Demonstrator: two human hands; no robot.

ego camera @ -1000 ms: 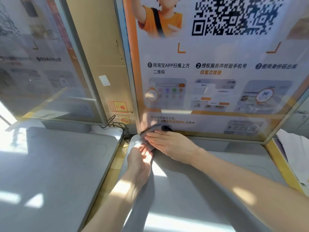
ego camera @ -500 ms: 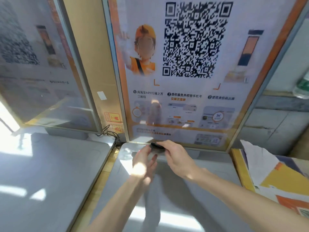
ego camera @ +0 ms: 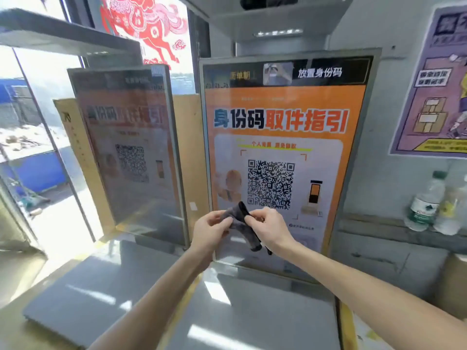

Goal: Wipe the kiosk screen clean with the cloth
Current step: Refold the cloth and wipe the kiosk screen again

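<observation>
Two bare forearms reach in from the bottom edge over a grey surface point(ego camera: 252, 311) streaked with bright patches of sunlight. A yellow strip runs along each side of it.

Above the far end of that surface the hands meet, close together. The left hand point(ego camera: 211, 228) has its fingers curled, with the thumb pinching one edge of a dark grey cloth point(ego camera: 246, 233). The right hand point(ego camera: 270, 231) is curled too and nips the cloth's other edge between thumb and fingertips. The cloth is bunched between them, one dark fold standing up above the knuckles and the rest drooping below the right wrist. It hangs in front of the lower part of the kiosk screen point(ego camera: 283, 117); whether it touches the glass I cannot tell.

The kiosk screen stands upright in a grey frame just behind the hands, showing an orange page with large Chinese lettering and a QR code point(ego camera: 270, 184) in a pale panel directly above the cloth.

To the left stands a second screen point(ego camera: 131, 152), angled away and washed out by glare, with brown cardboard point(ego camera: 80, 157) behind it. Further back, a red paper-cut horse point(ego camera: 146, 24) sits on the window. On the right, plastic bottles point(ego camera: 427, 203) stand on a ledge beneath a purple poster point(ego camera: 434, 97) on the wall.
</observation>
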